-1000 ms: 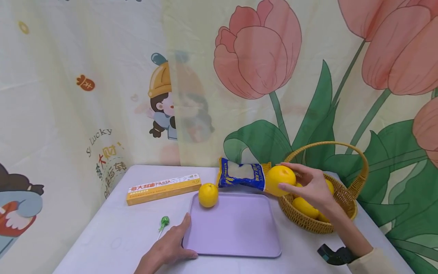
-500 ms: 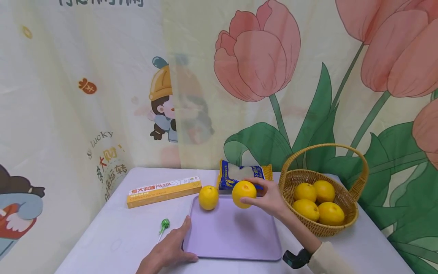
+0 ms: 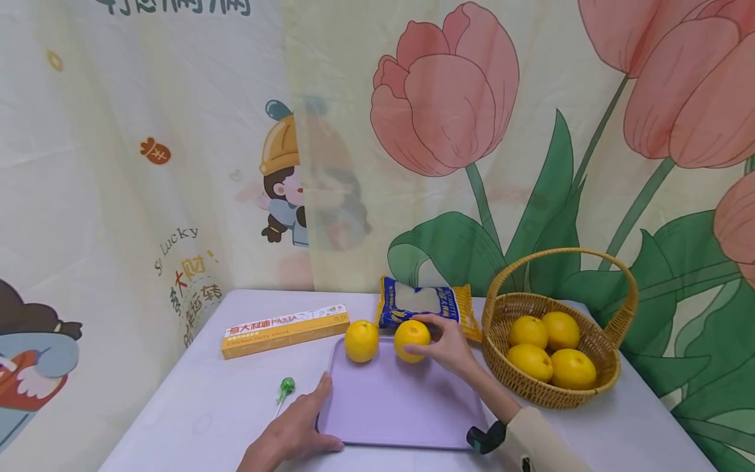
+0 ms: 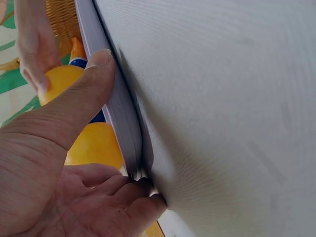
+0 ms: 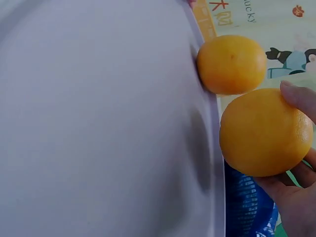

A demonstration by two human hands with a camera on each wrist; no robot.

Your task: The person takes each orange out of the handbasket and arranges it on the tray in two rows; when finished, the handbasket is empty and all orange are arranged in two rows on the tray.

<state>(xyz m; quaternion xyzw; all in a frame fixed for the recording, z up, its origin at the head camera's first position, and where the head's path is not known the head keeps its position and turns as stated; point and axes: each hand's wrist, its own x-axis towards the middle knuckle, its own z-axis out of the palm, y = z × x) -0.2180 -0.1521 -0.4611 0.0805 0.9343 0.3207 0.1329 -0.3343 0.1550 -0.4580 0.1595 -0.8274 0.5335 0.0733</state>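
Right wrist: right hand (image 5: 297, 203) grips pebbly, round orange (image 5: 262, 133).

A head-worn view looks forward and down across the white table (image 3: 177, 406), while close-in left and right wrist views, tipped sideways, face the lilac tray (image 3: 401, 406), rim and bed respectively, both catching the same two yellow fruits (image 5: 232, 64).

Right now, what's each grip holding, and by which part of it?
Right grip: one orange, by opposite sides. Left grip: tray, by its near left corner.
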